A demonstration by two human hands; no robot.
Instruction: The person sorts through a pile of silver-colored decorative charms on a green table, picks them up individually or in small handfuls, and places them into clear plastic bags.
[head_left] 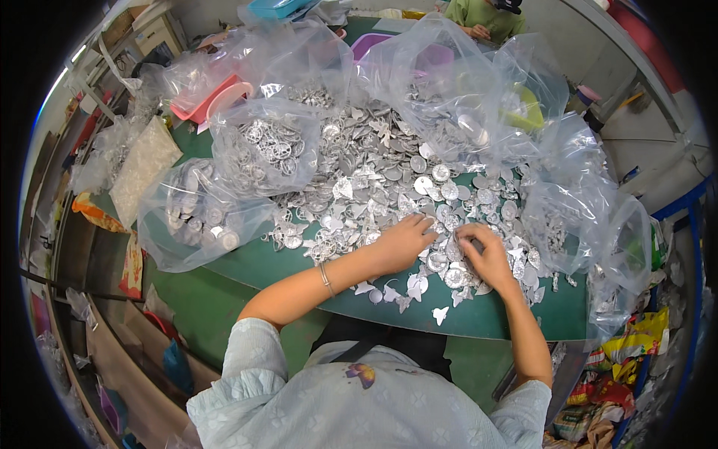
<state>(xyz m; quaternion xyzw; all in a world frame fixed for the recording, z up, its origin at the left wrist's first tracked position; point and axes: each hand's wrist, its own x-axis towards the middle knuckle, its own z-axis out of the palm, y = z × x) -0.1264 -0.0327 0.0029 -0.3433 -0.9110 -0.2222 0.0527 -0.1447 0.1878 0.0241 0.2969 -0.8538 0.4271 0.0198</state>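
A broad heap of silver-grey flat metal charms [374,150], round, leaf-like and openwork, covers the middle of the green table [262,267]. My left hand [406,243], with a bangle on its wrist, rests on the heap's near side. Its fingers are slightly bent and a little apart over the charms, and nothing shows held in them. Just right of it, my right hand [488,258] has its thumb and fingers curled round a dark grey metal piece [477,245], whose shape is partly covered. Loose charms lie by the table's near edge, including a pale winged one [440,315].
Clear plastic bags of metal parts ring the heap: one at left [198,217], one behind it [269,142], others at right [583,202]. Red [206,101], purple [366,45] and yellow-green [526,108] plastic containers stand farther back. Another person [490,21] sits across the table.
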